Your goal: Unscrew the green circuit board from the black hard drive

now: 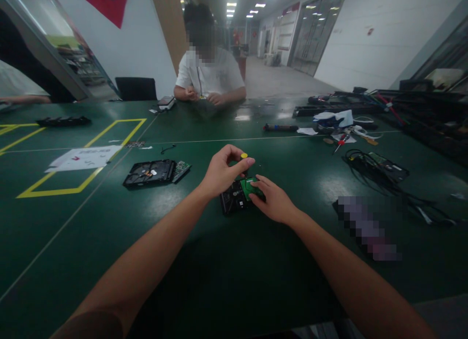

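Note:
A small black hard drive [234, 198] with a green circuit board lies on the green table [109, 222] in front of me. My left hand [221, 172] is closed around a screwdriver with a yellow cap [244, 156], held upright over the drive's far edge. My right hand [275, 200] rests on the drive's right side, its fingers pressed on the green board. The screwdriver's tip is hidden behind my fingers.
A second opened hard drive [155, 172] lies to the left, next to a white paper [84, 158] and yellow floor-tape lines. Cables and another drive [380, 164] sit at the right, tools [281, 128] further back. A person [208, 71] sits across the table, working.

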`<state>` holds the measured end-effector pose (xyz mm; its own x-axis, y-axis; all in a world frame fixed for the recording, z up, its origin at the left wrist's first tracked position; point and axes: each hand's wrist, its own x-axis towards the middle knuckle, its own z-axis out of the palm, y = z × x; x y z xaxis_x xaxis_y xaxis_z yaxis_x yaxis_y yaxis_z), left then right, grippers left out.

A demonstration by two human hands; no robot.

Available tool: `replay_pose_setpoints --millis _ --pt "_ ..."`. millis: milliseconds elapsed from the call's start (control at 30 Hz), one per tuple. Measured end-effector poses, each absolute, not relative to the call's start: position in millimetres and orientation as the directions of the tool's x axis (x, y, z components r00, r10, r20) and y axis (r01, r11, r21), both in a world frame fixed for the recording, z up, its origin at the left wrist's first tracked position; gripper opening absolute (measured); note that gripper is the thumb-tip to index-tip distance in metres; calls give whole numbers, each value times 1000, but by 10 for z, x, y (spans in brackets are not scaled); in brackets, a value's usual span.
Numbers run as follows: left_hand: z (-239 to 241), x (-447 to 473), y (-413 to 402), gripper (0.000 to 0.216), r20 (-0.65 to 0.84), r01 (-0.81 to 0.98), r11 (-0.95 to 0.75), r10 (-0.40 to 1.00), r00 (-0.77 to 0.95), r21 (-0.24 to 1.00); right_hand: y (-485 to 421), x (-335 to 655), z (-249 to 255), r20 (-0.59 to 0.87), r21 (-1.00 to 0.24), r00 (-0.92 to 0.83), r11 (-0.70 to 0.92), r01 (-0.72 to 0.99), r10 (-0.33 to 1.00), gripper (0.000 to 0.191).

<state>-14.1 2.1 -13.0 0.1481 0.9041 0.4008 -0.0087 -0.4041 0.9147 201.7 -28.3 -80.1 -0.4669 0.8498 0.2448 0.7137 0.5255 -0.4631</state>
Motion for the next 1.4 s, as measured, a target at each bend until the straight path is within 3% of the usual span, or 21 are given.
replay_pose_setpoints --millis 167,400,733,1000,1400 --pt "-139 -127 8 46 378 25 -383 919 115 923 -280 2021 -803 240 -475 -463 519 711 853 45" --pt "-114 -145 24 28 459 -12 -470 855 243 882 -278 2020 -806 267 -489 -461 532 692 846 43" --pt "-108 -149 17 28 368 -146 -340 890 268 929 -275 2020 -794 236 -502 -455 508 700 859 45" --pt "-136 -144 38 34 397 -32 -397 906 149 917 -292 2017 -782 247 -494 -462 521 696 852 44" --pt "-128 -133 38 36 377 -47 -376 901 212 925 -293 2005 -761 229 -489 -459 509 708 859 46"
